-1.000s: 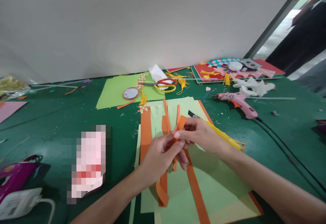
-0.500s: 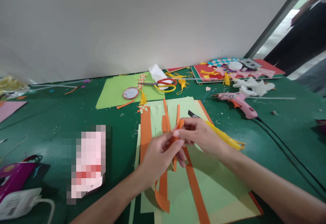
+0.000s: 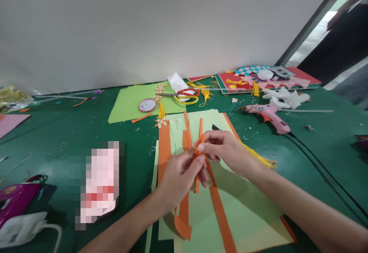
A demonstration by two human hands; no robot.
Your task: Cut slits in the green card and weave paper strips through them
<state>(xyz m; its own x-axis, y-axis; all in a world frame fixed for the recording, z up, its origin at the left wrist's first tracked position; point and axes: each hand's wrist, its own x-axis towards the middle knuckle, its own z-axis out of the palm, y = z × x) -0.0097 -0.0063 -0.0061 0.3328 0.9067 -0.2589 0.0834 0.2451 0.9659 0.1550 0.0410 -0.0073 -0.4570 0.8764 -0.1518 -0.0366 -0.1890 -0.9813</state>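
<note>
Between my two hands is an orange paper strip, pinched by fingers and thumbs near the middle of the view. My left hand grips its lower part, and my right hand has thumb and fingers on its upper part. Fingers hide much of the strip. Below them lie light green paper sheets with loose orange strips on top. One strip curls at its lower end. A yellow utility knife lies partly hidden under my right hand and forearm.
Scissors, a round red-rimmed tin and a yellow tassel lie on bright green paper. To the right are a pink glue gun with a black cord and crumpled tissue. A blurred-out phone-like object lies left, near a white charger.
My right hand has shifted slightly, its thumb and fingers moving along the orange strip and covering more of the knife. My left hand stays almost in place.
</note>
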